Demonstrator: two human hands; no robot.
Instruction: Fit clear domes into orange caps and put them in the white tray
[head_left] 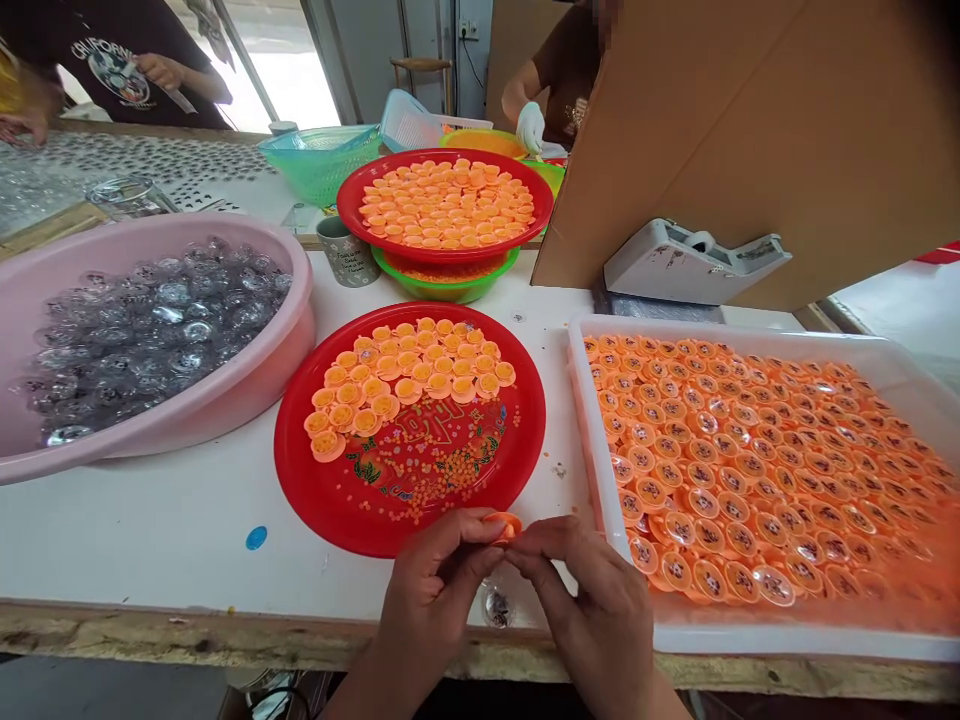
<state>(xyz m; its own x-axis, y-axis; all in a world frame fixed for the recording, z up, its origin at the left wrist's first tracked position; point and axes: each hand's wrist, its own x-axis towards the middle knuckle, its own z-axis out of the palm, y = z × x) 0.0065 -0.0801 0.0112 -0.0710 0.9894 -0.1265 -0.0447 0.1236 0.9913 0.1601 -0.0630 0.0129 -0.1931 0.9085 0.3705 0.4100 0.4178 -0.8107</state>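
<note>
My left hand (435,590) and my right hand (592,600) meet at the table's front edge, fingers pinched together on one small orange cap (504,522). A clear round lid (496,606) lies on the table just below and between them. Right above the hands sits a red plate (352,500), its far half covered with orange cups (409,375) and its near half scattered with tiny orange beads (450,470). To the right stands a white tray (600,480) packed with several capped orange pieces (750,470).
A pink basin (225,400) of clear lids sits at the left. Behind are a second red plate (352,200) of orange cups on a green one, a grey mug (346,252), a teal basket (322,160), a cardboard box (750,130) and a white device (690,262). Other people work at the back.
</note>
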